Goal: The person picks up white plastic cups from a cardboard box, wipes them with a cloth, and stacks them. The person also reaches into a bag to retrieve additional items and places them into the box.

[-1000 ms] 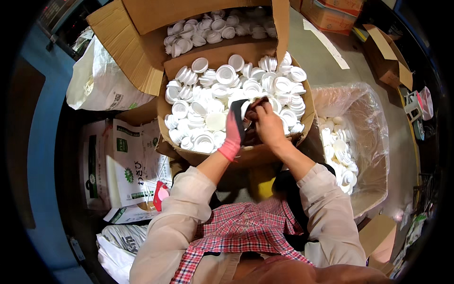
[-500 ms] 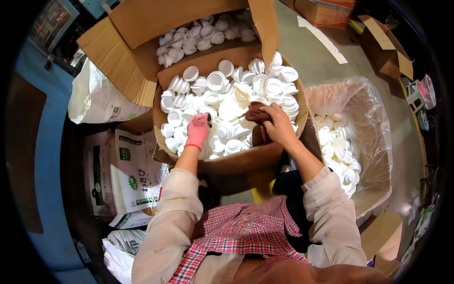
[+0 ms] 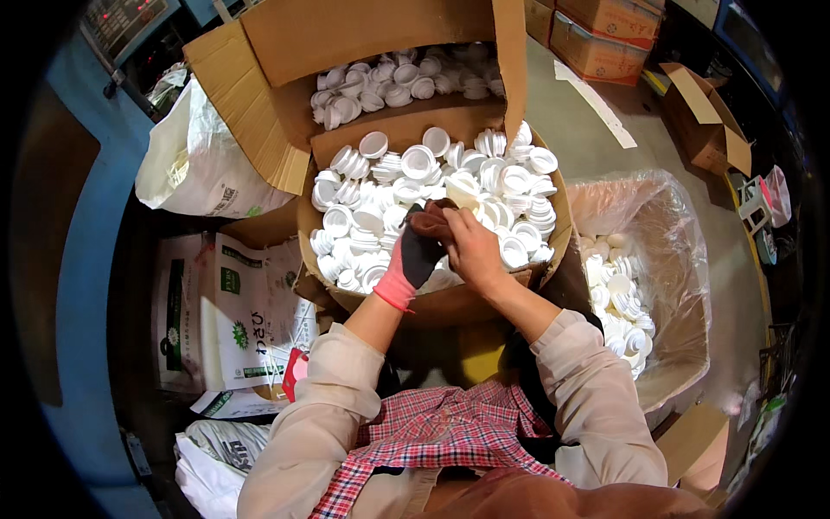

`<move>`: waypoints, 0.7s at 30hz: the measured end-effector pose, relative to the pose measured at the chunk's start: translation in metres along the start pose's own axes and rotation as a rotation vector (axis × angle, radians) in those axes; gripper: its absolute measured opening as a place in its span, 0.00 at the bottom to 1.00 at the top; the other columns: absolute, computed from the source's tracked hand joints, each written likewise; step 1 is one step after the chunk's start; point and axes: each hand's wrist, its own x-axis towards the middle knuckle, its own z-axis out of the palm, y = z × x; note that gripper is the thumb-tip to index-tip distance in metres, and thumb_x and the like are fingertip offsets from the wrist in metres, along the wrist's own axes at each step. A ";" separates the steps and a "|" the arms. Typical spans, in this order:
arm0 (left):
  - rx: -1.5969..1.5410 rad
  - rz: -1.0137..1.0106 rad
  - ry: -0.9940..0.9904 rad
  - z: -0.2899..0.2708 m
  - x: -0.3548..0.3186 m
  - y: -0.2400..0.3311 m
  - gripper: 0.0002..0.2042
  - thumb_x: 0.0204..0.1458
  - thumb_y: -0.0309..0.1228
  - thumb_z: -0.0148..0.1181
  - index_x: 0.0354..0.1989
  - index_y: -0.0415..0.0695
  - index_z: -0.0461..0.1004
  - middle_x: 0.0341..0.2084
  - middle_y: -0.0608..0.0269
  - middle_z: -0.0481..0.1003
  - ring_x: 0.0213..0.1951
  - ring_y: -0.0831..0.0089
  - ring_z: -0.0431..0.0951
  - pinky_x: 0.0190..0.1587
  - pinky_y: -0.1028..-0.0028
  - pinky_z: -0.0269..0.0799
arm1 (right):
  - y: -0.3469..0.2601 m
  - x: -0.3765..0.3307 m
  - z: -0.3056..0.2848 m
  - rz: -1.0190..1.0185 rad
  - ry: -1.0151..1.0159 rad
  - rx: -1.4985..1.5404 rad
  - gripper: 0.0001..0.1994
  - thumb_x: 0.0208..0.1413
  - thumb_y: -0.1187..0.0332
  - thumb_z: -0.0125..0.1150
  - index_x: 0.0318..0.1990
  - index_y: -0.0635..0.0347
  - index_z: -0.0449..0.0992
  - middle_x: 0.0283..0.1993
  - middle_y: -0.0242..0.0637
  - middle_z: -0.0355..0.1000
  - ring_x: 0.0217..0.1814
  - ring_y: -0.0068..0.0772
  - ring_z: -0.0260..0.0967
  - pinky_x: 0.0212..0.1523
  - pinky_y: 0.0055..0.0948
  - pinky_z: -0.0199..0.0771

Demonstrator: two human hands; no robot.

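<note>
Both my hands meet over the near part of a cardboard box heaped with white round plastic caps. My right hand, bare, has its fingers closed on a dark brown cloth. Against that cloth, my left hand is turned with its black palm side showing; it wears a pink and black glove. Its fingers are curled, and whatever lies between them is hidden by the cloth.
Behind, an open-flapped carton holds more caps. On the right stands a box lined with clear plastic, with caps inside. White sacks and printed bags sit at left, beside a blue machine. Stacked cartons are at the far right.
My left hand has left the caps at the box's left, moving right and turning over to meet the cloth. My right hand has brought the cloth left. The view has shifted slightly.
</note>
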 end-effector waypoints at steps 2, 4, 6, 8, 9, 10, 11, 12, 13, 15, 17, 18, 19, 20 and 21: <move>0.140 0.192 -0.051 -0.005 0.003 0.007 0.18 0.61 0.33 0.43 0.57 0.40 0.64 0.51 0.57 0.71 0.52 0.65 0.72 0.57 0.67 0.67 | -0.008 -0.004 0.012 -0.145 0.000 -0.098 0.19 0.46 0.72 0.59 0.49 0.59 0.70 0.37 0.39 0.66 0.35 0.42 0.72 0.28 0.36 0.72; -0.228 0.252 -0.076 -0.004 -0.006 0.017 0.20 0.62 0.40 0.41 0.55 0.38 0.65 0.49 0.54 0.72 0.51 0.62 0.72 0.57 0.67 0.66 | -0.013 -0.007 0.018 -0.237 -0.013 -0.159 0.19 0.46 0.72 0.57 0.49 0.60 0.70 0.36 0.37 0.65 0.35 0.38 0.71 0.27 0.33 0.72; 0.232 0.266 0.044 0.006 -0.009 0.049 0.27 0.60 0.54 0.42 0.51 0.39 0.67 0.46 0.56 0.72 0.48 0.64 0.72 0.52 0.69 0.68 | -0.011 -0.009 0.010 -0.265 -0.047 -0.212 0.18 0.47 0.71 0.55 0.49 0.60 0.71 0.35 0.35 0.64 0.35 0.34 0.69 0.27 0.31 0.71; -0.799 -0.057 -0.082 -0.016 -0.002 0.017 0.31 0.59 0.58 0.41 0.52 0.40 0.67 0.45 0.54 0.72 0.46 0.62 0.72 0.52 0.67 0.69 | -0.010 -0.004 0.015 -0.375 -0.065 -0.159 0.19 0.45 0.70 0.56 0.49 0.58 0.71 0.36 0.34 0.64 0.36 0.34 0.68 0.28 0.30 0.72; -1.316 -0.230 -0.157 -0.024 0.002 0.004 0.33 0.58 0.61 0.40 0.52 0.40 0.67 0.44 0.54 0.72 0.46 0.61 0.73 0.52 0.66 0.69 | -0.006 -0.003 0.015 -0.399 -0.115 -0.163 0.20 0.45 0.70 0.56 0.49 0.58 0.71 0.35 0.34 0.64 0.36 0.33 0.68 0.28 0.29 0.72; -1.321 -0.251 -0.168 -0.026 0.002 0.006 0.34 0.57 0.62 0.42 0.53 0.41 0.67 0.46 0.54 0.72 0.46 0.60 0.73 0.53 0.65 0.69 | -0.001 -0.002 0.015 -0.415 -0.160 -0.171 0.20 0.44 0.70 0.56 0.49 0.58 0.71 0.35 0.33 0.64 0.36 0.33 0.68 0.28 0.29 0.72; -1.327 -0.272 -0.179 -0.027 0.002 0.008 0.34 0.56 0.63 0.44 0.54 0.41 0.68 0.47 0.55 0.73 0.47 0.60 0.74 0.54 0.63 0.69 | 0.004 -0.002 0.012 -0.423 -0.211 -0.186 0.22 0.44 0.69 0.56 0.52 0.57 0.71 0.38 0.33 0.65 0.38 0.33 0.68 0.28 0.28 0.72; -1.332 -0.293 -0.190 -0.028 0.002 0.011 0.35 0.54 0.64 0.46 0.55 0.42 0.69 0.48 0.55 0.73 0.48 0.59 0.74 0.55 0.62 0.69 | 0.009 -0.001 0.008 -0.416 -0.161 -0.174 0.23 0.44 0.69 0.56 0.53 0.57 0.71 0.40 0.33 0.66 0.38 0.33 0.68 0.29 0.28 0.72; -1.340 -0.271 -0.333 -0.031 0.001 0.009 0.35 0.55 0.64 0.45 0.54 0.43 0.69 0.46 0.56 0.74 0.46 0.61 0.75 0.53 0.62 0.70 | 0.008 0.001 0.002 -0.410 -0.115 -0.154 0.24 0.43 0.69 0.57 0.53 0.56 0.71 0.41 0.33 0.67 0.39 0.33 0.68 0.30 0.28 0.73; -0.847 -0.262 -0.071 -0.032 0.000 0.000 0.36 0.53 0.63 0.49 0.58 0.43 0.64 0.50 0.56 0.70 0.49 0.61 0.72 0.54 0.63 0.68 | 0.001 0.008 -0.014 -0.367 -0.024 -0.138 0.27 0.42 0.69 0.59 0.56 0.56 0.70 0.50 0.34 0.69 0.42 0.34 0.69 0.34 0.29 0.75; 0.360 0.382 0.140 -0.012 0.001 0.001 0.29 0.54 0.40 0.60 0.61 0.41 0.59 0.56 0.56 0.64 0.55 0.61 0.68 0.57 0.66 0.66 | -0.001 0.012 -0.012 -0.391 -0.019 -0.077 0.27 0.42 0.71 0.60 0.56 0.58 0.71 0.52 0.36 0.69 0.42 0.37 0.70 0.36 0.31 0.75; 0.462 0.426 0.197 -0.005 -0.002 -0.013 0.26 0.53 0.32 0.58 0.60 0.40 0.59 0.54 0.56 0.64 0.54 0.63 0.67 0.55 0.68 0.66 | -0.002 0.013 -0.008 -0.402 -0.013 -0.041 0.27 0.43 0.73 0.60 0.56 0.59 0.71 0.54 0.37 0.70 0.42 0.39 0.71 0.36 0.31 0.76; 0.568 0.468 0.261 0.000 -0.004 -0.026 0.24 0.53 0.24 0.56 0.59 0.40 0.58 0.52 0.55 0.64 0.53 0.64 0.67 0.54 0.70 0.66 | -0.002 0.010 -0.002 -0.354 -0.003 -0.041 0.25 0.45 0.74 0.59 0.55 0.61 0.70 0.55 0.40 0.69 0.43 0.41 0.72 0.37 0.34 0.77; 0.476 0.322 0.233 0.005 -0.010 -0.021 0.22 0.54 0.25 0.55 0.58 0.40 0.60 0.54 0.56 0.65 0.53 0.66 0.68 0.55 0.71 0.66 | 0.005 0.007 0.002 -0.264 0.034 -0.071 0.25 0.46 0.73 0.58 0.56 0.61 0.70 0.54 0.41 0.69 0.43 0.42 0.72 0.37 0.35 0.76; 0.389 0.179 0.212 0.009 -0.013 -0.016 0.21 0.55 0.26 0.54 0.58 0.40 0.62 0.55 0.56 0.66 0.54 0.67 0.68 0.55 0.71 0.65 | 0.013 0.006 0.006 -0.174 0.072 -0.100 0.24 0.47 0.73 0.58 0.56 0.60 0.69 0.54 0.41 0.68 0.44 0.42 0.71 0.37 0.35 0.76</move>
